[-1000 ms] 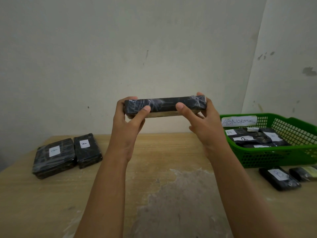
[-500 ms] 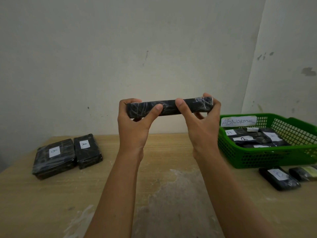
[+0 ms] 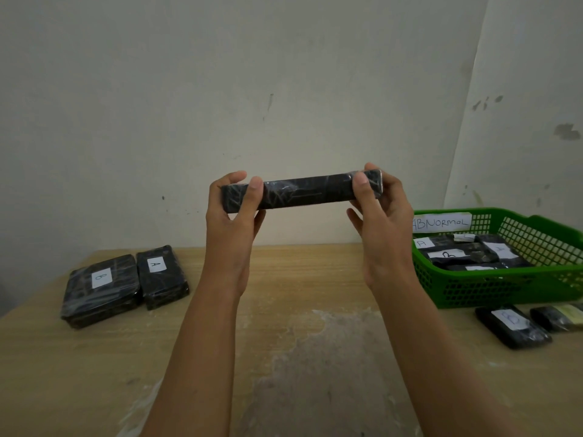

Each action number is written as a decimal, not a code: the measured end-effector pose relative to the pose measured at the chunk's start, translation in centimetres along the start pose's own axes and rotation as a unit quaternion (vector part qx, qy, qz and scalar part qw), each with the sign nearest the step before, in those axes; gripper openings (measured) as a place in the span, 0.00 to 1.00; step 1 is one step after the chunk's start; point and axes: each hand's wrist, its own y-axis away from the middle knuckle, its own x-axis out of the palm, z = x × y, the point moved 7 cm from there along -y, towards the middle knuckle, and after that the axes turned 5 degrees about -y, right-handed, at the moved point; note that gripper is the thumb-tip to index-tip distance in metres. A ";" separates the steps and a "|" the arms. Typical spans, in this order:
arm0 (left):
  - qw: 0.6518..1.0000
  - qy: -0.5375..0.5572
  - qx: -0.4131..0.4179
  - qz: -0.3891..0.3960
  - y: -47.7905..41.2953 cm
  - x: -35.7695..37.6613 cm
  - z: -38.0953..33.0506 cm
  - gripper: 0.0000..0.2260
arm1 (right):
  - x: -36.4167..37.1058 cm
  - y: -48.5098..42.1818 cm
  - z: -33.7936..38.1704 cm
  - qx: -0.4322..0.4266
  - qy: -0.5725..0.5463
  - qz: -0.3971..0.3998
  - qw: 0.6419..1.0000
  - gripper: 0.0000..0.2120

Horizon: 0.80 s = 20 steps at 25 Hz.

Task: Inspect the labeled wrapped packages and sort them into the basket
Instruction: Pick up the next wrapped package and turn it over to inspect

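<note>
Black film wraps the package (image 3: 303,192). It is held in the air above the middle of the table (image 3: 284,310), level, with its long narrow side turned to the camera, and no label shows on this side. The left hand (image 3: 232,222) pinches the left end and the right hand (image 3: 383,222) pinches the right end, each with the thumb in front and the fingers behind.

The step in hand seems to be the inspection, not yet the sorting. I think the package must next be turned until its label can be read. If it belongs there, it is then carried over the wall of the basket (image 3: 504,285) at the right edge, which has a sign (image 3: 441,222) reading "ABNORMAL". Stacks B (image 3: 101,288) and A (image 3: 161,275) lie near the left edge, and loose packages (image 3: 512,326) lie just in front of the basket.

Half a second ago both thumbs were near the middle; now they are at the ends. One second ago the package was tipped and showed a pale underside.
</note>
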 end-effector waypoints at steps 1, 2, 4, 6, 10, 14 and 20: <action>1.000 0.020 -0.005 0.008 0.0 0.0 0.0 0.11 | -0.1 -0.1 0.0 -0.005 0.002 -0.005 1.000 0.15; 0.999 0.046 -0.012 0.012 0.0 0.1 -0.1 0.10 | -0.1 -0.1 0.1 -0.009 0.002 -0.007 1.000 0.15; 0.996 0.081 -0.021 0.014 -0.1 0.1 0.0 0.09 | 0.0 0.0 0.2 -0.010 -0.003 0.000 1.000 0.14; 0.997 0.072 -0.022 0.014 -0.3 0.0 0.2 0.10 | 0.0 0.0 0.4 0.003 -0.016 0.004 1.000 0.14; 0.998 0.047 -0.027 0.034 -0.2 0.2 0.4 0.16 | -0.4 0.0 0.4 0.029 -0.043 -0.011 0.999 0.13; 0.999 0.010 -0.020 0.047 0.1 0.5 0.4 0.27 | -1.0 -0.4 0.1 0.048 -0.021 -0.022 0.998 0.12; 0.981 -0.151 0.071 -0.094 1.4 1.2 -0.7 0.25 | 1.3 0.9 1.5 -0.099 0.203 0.029 0.974 0.12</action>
